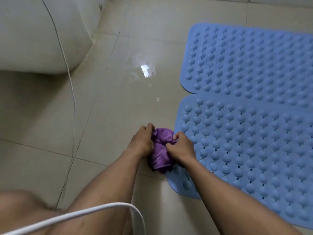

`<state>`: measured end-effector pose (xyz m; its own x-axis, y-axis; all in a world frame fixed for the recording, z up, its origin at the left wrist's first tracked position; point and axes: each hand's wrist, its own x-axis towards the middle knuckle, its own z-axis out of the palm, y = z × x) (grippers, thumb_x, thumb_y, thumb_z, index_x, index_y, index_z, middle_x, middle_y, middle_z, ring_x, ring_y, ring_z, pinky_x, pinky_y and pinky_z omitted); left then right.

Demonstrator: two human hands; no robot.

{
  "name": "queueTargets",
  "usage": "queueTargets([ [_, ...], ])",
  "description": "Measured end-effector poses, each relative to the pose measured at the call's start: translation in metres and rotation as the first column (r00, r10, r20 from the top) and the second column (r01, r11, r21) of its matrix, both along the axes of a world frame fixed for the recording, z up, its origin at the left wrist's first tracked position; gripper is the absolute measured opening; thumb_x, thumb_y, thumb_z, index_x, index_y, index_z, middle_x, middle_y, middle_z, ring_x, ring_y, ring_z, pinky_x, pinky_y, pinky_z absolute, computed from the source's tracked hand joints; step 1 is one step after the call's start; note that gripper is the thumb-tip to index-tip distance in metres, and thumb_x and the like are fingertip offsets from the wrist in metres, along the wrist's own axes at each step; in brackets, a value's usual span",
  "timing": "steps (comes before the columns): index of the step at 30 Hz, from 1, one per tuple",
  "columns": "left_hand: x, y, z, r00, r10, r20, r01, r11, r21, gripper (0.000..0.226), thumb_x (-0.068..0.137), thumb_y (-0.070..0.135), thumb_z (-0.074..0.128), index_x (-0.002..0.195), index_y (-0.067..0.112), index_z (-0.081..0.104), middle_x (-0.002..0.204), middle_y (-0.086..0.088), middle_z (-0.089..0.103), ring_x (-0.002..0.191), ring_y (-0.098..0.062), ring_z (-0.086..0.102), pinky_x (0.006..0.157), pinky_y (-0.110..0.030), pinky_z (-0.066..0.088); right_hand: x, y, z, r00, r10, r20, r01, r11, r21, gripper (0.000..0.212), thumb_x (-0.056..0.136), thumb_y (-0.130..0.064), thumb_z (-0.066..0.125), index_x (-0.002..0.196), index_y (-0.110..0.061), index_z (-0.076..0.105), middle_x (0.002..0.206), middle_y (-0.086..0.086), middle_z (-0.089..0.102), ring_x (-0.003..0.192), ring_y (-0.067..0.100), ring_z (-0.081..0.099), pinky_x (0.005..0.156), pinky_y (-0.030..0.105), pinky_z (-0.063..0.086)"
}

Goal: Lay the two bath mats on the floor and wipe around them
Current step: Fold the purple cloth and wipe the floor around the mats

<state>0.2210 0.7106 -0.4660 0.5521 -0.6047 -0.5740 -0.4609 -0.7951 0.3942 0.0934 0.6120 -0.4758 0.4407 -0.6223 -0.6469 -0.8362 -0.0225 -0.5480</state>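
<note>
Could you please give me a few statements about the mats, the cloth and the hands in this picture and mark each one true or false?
1. Both hands grip the purple cloth. True: the left hand and the right hand each clutch it.
2. Only one bath mat is on the floor. False: the far mat and the near mat both lie flat, side by side.
3. The mats are green. False: both are blue with raised bumps.
4. A wet patch shines on the tiled floor left of the far mat. True.
5. The cloth is spread out flat on the far mat. False: it is bunched up at the near mat's left edge.
</note>
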Motion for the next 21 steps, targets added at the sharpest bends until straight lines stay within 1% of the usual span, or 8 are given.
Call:
queueTargets([
  [2, -0.007, 0.006, 0.004, 0.997, 0.000, 0.083, 0.000, 1.000, -0.001, 0.049, 0.090, 0.010, 0.054, 0.137, 0.019, 0.044, 0.130, -0.015, 0.045, 0.107, -0.043, 0.058, 0.091, -0.048, 0.050, -0.003, -0.001, 0.006, 0.986, 0.142, -0.086, -0.144, 0.990, -0.013, 0.026, 0.070, -0.039, 0.062, 0.083, -0.023, 0.046, 0.092, 0.003, 0.065, 0.089, 0.030, 0.060, 0.076, 0.037, 0.049],
  [4, -0.015, 0.011, 0.005, 0.966, -0.043, 0.255, 0.054, 0.998, -0.037, 0.053, 0.088, 0.012, 0.054, 0.140, 0.016, 0.045, 0.136, -0.016, 0.043, 0.110, -0.042, 0.055, 0.091, -0.048, 0.049, -0.006, -0.004, 0.008, 0.953, 0.257, -0.161, -0.266, 0.963, -0.035, 0.033, 0.069, -0.051, 0.060, 0.082, -0.023, 0.048, 0.093, 0.004, 0.066, 0.092, 0.031, 0.060, 0.076, 0.036, 0.049],
  [6, -0.026, 0.019, -0.006, 0.897, -0.118, 0.426, 0.186, 0.975, -0.121, 0.054, 0.085, 0.020, 0.051, 0.138, 0.009, 0.051, 0.141, -0.021, 0.047, 0.120, -0.044, 0.052, 0.099, -0.049, 0.048, -0.009, -0.012, 0.008, 0.955, 0.248, -0.161, -0.272, 0.951, -0.148, 0.038, 0.075, -0.059, 0.052, 0.077, -0.021, 0.053, 0.087, 0.003, 0.068, 0.088, 0.031, 0.062, 0.073, 0.036, 0.050],
  [7, -0.034, 0.024, -0.016, 0.876, -0.161, 0.454, 0.250, 0.958, -0.142, 0.055, 0.087, 0.026, 0.048, 0.139, 0.008, 0.051, 0.144, -0.023, 0.047, 0.128, -0.045, 0.049, 0.106, -0.051, 0.045, -0.012, -0.018, 0.005, 0.970, 0.205, -0.130, -0.230, 0.946, -0.229, 0.038, 0.080, -0.056, 0.049, 0.076, -0.019, 0.055, 0.085, 0.004, 0.068, 0.086, 0.032, 0.062, 0.073, 0.037, 0.050],
  [10, -0.065, 0.031, -0.046, 0.875, -0.252, 0.413, 0.313, 0.946, -0.086, 0.068, 0.093, 0.044, 0.040, 0.154, 0.015, 0.039, 0.162, -0.017, 0.033, 0.150, -0.040, 0.029, 0.122, -0.051, 0.024, -0.019, -0.043, -0.007, 0.992, 0.120, -0.041, -0.125, 0.881, -0.457, 0.023, 0.092, -0.035, 0.048, 0.091, -0.016, 0.061, 0.102, 0.012, 0.067, 0.102, 0.034, 0.054, 0.080, 0.041, 0.045],
  [13, -0.085, 0.029, -0.064, 0.920, -0.188, 0.344, 0.227, 0.971, -0.077, 0.072, 0.096, 0.046, 0.037, 0.162, 0.024, 0.018, 0.171, -0.009, 0.011, 0.157, -0.030, 0.004, 0.124, -0.045, -0.002, -0.016, -0.059, -0.018, 0.986, 0.136, -0.096, -0.166, 0.826, -0.538, 0.030, 0.093, -0.031, 0.051, 0.115, -0.014, 0.060, 0.122, 0.014, 0.059, 0.119, 0.036, 0.044, 0.094, 0.045, 0.041],
  [16, -0.078, 0.021, -0.070, 0.922, -0.185, 0.339, 0.222, 0.972, -0.072, 0.073, 0.096, 0.047, 0.037, 0.163, 0.026, 0.016, 0.171, -0.007, 0.009, 0.156, -0.025, 0.000, 0.123, -0.043, -0.005, -0.006, -0.070, -0.023, 0.970, 0.213, -0.115, -0.238, 0.756, -0.609, 0.041, 0.091, -0.034, 0.056, 0.126, -0.014, 0.059, 0.130, 0.012, 0.054, 0.123, 0.035, 0.043, 0.097, 0.047, 0.040],
  [21, -0.046, -0.018, -0.077, 0.914, -0.194, 0.356, 0.251, 0.960, -0.121, 0.071, 0.097, 0.050, 0.030, 0.163, 0.033, 0.009, 0.171, 0.000, -0.003, 0.157, -0.023, -0.008, 0.123, -0.041, -0.010, 0.018, -0.104, -0.035, 0.963, 0.249, -0.098, -0.247, 0.687, -0.683, 0.041, 0.089, -0.034, 0.060, 0.125, -0.014, 0.060, 0.133, 0.010, 0.053, 0.125, 0.034, 0.045, 0.096, 0.047, 0.041],
])
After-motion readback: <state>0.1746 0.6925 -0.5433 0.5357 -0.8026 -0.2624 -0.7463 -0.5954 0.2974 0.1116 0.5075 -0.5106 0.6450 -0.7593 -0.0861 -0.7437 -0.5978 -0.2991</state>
